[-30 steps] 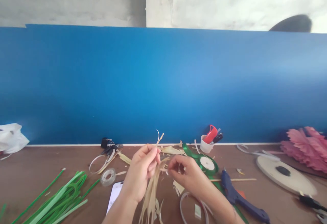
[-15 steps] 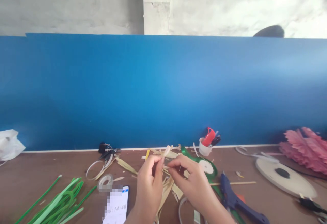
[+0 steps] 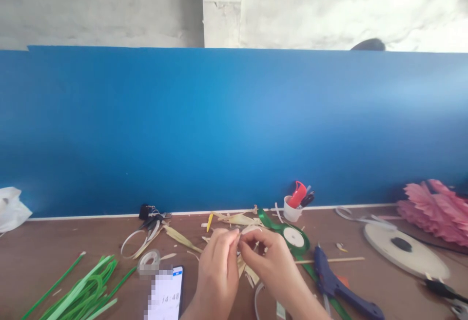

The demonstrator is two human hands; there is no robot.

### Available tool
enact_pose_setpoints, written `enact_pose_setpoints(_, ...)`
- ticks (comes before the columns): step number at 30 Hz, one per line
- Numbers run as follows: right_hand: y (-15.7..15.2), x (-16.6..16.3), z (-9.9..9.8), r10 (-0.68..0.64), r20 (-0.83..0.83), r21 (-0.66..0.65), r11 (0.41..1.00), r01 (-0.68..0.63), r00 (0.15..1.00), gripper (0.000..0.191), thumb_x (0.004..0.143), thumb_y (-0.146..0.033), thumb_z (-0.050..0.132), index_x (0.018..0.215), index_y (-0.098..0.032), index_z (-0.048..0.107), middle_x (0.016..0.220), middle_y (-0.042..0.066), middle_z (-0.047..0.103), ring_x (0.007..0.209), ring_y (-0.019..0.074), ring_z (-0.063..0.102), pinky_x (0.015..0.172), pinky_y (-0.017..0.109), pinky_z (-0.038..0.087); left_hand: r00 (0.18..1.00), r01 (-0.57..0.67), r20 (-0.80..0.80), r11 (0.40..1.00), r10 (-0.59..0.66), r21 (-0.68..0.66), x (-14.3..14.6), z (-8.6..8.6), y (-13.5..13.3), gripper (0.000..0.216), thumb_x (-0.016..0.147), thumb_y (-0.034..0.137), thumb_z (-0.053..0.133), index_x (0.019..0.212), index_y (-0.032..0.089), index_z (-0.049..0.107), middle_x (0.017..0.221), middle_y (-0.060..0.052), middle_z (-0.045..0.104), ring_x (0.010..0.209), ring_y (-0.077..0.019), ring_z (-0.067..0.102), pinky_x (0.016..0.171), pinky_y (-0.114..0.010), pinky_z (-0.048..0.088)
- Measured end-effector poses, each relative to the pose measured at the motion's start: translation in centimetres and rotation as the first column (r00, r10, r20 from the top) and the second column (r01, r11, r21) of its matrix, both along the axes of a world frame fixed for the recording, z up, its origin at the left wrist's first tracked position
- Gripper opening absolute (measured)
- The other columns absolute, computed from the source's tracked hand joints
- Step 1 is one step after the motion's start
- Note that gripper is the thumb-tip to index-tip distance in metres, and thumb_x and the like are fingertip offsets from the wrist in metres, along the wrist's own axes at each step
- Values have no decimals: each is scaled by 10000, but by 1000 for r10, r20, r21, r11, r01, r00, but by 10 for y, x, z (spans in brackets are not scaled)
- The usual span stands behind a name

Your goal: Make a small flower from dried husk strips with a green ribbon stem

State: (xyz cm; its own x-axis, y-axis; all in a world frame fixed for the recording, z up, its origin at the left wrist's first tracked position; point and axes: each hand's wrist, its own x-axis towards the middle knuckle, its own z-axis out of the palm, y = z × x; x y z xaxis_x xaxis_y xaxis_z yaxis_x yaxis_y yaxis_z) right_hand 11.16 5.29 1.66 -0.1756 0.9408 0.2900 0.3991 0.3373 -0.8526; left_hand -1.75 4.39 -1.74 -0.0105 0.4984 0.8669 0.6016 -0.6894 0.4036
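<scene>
My left hand and my right hand meet over the middle of the table, both with fingers pinched. Between the fingertips is a thin pale strip that looks like dried husk, mostly covered by the fingers. A pale curved edge shows just above my right fingers; whether it belongs to the strip is unclear. Beneath and behind the hands lie dry, pale husk pieces. A roll of green ribbon sits beyond my right hand.
On the left are green pipe cleaners, a tape roll, a phone and scissors. To the right lie a blue glue gun, a white cup of pens, a pale oval device and pink ruffled paper.
My hands have drawn closer together, with the left turned inward. The strip that stuck up above my left fingers no longer shows there. The view has shifted slightly.
</scene>
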Motion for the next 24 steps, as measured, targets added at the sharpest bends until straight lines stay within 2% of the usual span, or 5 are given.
enact_pose_setpoints(4, -5, -10, -5, -195, 137, 233, 959, 160, 971, 149, 719, -203, 510, 586, -191, 575, 580, 6, 621, 557, 160, 568, 545, 256, 405, 997, -57, 58, 997, 54, 46, 3, 1, 0, 214, 858, 9, 483, 955, 166, 591, 807, -41, 654, 733, -122, 644, 705, -192, 510)
enact_pose_setpoints(9, -5, -13, -14, -345, 162, 442, 863, 244, 925, 149, 722, -183, 528, 577, -204, 555, 545, -15, 615, 515, 141, 581, 518, 229, 403, 997, -56, 66, 993, 49, 106, 2, 5, 1, 227, 837, -8, 500, 947, 160, 604, 792, -43, 673, 710, -120, 650, 686, -189, 525)
enact_pose_setpoints(18, -4, -12, -19, -529, 278, 530, 780, 331, 802, 148, 679, -179, 554, 552, -223, 492, 520, -33, 597, 487, 150, 584, 486, 244, 362, 994, -111, 28, 979, 108, 170, 1, 1, 1, 242, 827, -16, 516, 978, 146, 613, 814, -75, 693, 754, -151, 665, 728, -227, 526)
enact_pose_setpoints(21, 3, 0, -17, -558, 407, 471, 806, 358, 723, 160, 679, -180, 555, 550, -230, 474, 525, -4, 607, 481, 178, 575, 463, 266, 333, 989, -120, 93, 991, 114, 63, -8, 10, 2, 190, 847, 40, 508, 914, 172, 626, 789, -61, 697, 727, -159, 660, 704, -241, 511)
enact_pose_setpoints(24, 12, 16, -12, -453, 434, 391, 874, 290, 779, 106, 720, -143, 528, 654, -226, 538, 625, 22, 644, 584, 204, 608, 523, 285, 397, 938, -103, 290, 950, 191, -294, -21, 26, 3, 124, 860, 235, 556, 790, 185, 646, 660, -25, 659, 603, -163, 598, 584, -246, 462)
